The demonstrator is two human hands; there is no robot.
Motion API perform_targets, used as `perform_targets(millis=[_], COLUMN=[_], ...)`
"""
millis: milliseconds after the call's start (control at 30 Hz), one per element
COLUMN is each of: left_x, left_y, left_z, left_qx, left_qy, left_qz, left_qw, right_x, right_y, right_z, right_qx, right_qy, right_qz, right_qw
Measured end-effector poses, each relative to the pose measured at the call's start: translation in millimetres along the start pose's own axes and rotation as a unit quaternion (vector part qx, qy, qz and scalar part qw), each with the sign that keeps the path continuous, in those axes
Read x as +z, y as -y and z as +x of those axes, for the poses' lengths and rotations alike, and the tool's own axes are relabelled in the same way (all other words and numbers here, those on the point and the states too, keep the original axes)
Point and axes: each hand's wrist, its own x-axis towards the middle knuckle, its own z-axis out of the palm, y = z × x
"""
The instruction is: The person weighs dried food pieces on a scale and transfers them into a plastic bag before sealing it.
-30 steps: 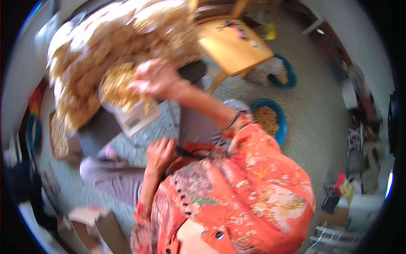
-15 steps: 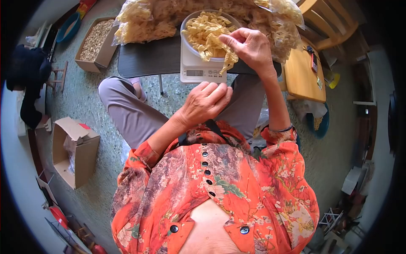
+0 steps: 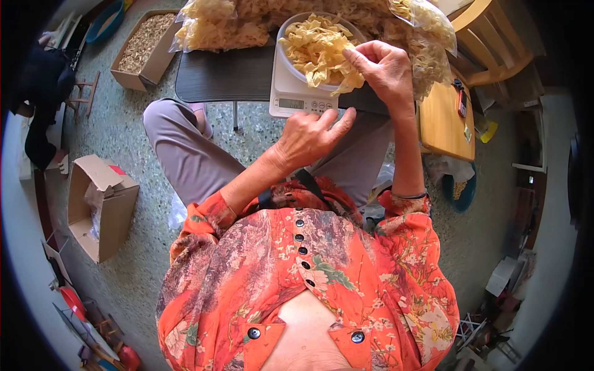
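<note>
A round plastic bowl (image 3: 281, 54) full of pale yellow dried strips (image 3: 318, 46) stands on a white digital scale (image 3: 288, 93) with a small display. My right hand (image 3: 387, 71) is at the bowl's right rim, its thumb and fingers pinching one of the strips. Below the scale's front edge, my left hand (image 3: 309, 137) has its fingers curled, thumb and index pointing right; nothing is visible in it. The scale rests on a dark table (image 3: 216, 77).
Clear bags of dried strips (image 3: 223, 31) line the table's far side. A wooden chair (image 3: 495, 43) stands right, a carton of chips (image 3: 148, 46) back left, and an open carton (image 3: 102, 207) lower left. Another person in dark clothes (image 3: 46, 80) is at far left.
My left hand has moved right and its thumb or index finger now points out more. My right hand has shifted slightly right, and the strips by it hang less low. The view has shifted a little.
</note>
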Motion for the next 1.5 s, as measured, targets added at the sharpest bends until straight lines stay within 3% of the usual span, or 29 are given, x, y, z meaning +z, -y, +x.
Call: perform_targets(millis=[133, 233, 400, 467, 567, 667, 733, 867, 900, 1200, 1267, 1500], left_x=[4, 0, 4, 6, 4, -14, -32, -58, -56, -24, -27, -27], left_y=[-7, -15, -21, -22, -17, 2, 23, 62, 72, 103, 102, 102], left_z=[-12, -24, -47, -56, -64, -55, -37, 11, 17, 60, 64, 70], left_qx=[0.021, 0.029, 0.04, 0.04, 0.035, 0.042, 0.003, -0.095, -0.117, -0.109, -0.102, -0.084], left_qy=[-0.026, 0.057, 0.064, 0.064, 0.091, 0.015, -0.159, -0.198, -0.156, -0.078, -0.018, 0.015], left_qz=[-0.021, -0.017, -0.053, -0.069, -0.054, -0.063, -0.052, -0.019, -0.019, -0.017, 0.058, 0.071], left_qw=[0.999, 0.998, 0.996, 0.995, 0.994, 0.997, 0.986, 0.975, 0.981, 0.991, 0.993, 0.994], right_x=[1, 0, 2, 4, 7, 8, 6, 8, 8, -7, -10, -15], right_y=[-2, 6, -6, 28, -13, -30, -22, -21, -23, -18, -13, 1], right_z=[7, 11, 24, 15, 27, 29, 22, 22, 23, 20, 21, 25], right_qx=[-0.007, 0.001, -0.034, -0.017, -0.037, -0.03, -0.015, -0.024, -0.028, 0.004, -0.004, -0.053], right_qy=[-0.026, -0.079, -0.079, -0.11, -0.031, -0.001, 0.007, 0.006, 0.009, 0.061, 0.055, 0.014], right_qz=[0.05, 0.034, 0.078, 0.024, 0.067, 0.083, 0.097, 0.148, 0.155, 0.221, 0.229, 0.252], right_qw=[0.998, 0.996, 0.993, 0.994, 0.997, 0.996, 0.995, 0.989, 0.987, 0.973, 0.972, 0.966])
